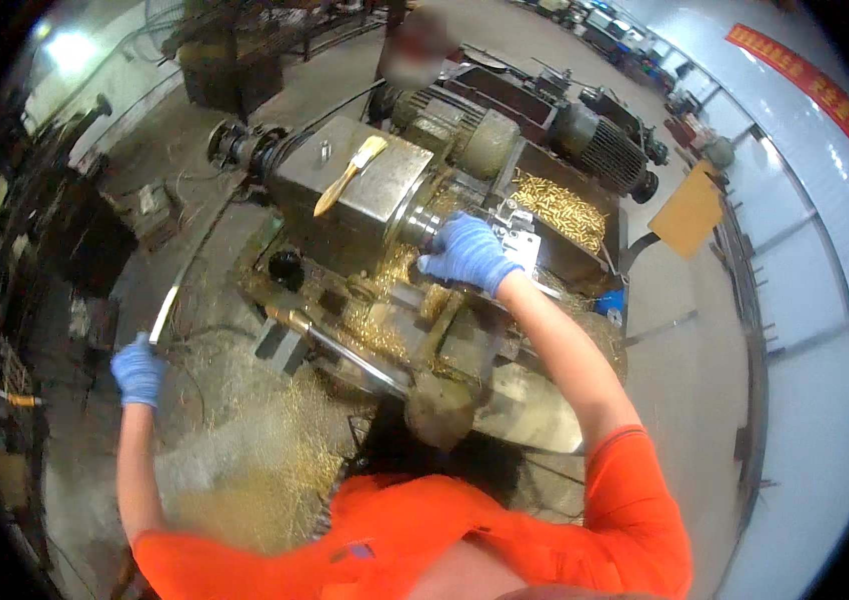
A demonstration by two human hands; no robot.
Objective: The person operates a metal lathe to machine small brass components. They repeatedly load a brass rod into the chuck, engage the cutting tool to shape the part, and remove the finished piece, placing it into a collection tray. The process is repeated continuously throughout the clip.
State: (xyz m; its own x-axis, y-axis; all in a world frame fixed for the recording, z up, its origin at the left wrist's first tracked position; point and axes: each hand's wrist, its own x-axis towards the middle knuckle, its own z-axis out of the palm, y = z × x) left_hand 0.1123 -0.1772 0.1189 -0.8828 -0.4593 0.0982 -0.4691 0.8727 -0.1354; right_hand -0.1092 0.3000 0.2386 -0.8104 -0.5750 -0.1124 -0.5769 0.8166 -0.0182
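Observation:
My left hand (138,370), in a blue glove, is closed round the near end of a long thin bar (168,308). The bar is pale near the hand and slants up toward the far left end of the lathe. My right hand (470,255), also gloved in blue, is at the lathe's spindle (423,226) with its fingers curled; what they grip is hidden. Left of it is the grey headstock (355,165), with a wooden-handled brush (353,175) lying on top. Brass shavings (377,325) cover the bed below the right hand.
A metal bin beyond my right hand holds many small brass parts (563,210). A metal lever (350,355) crosses the machine's near side. Electric motors (600,150) stand behind. Shavings (285,470) litter the floor near me. A yellow-brown board (687,210) is at the right.

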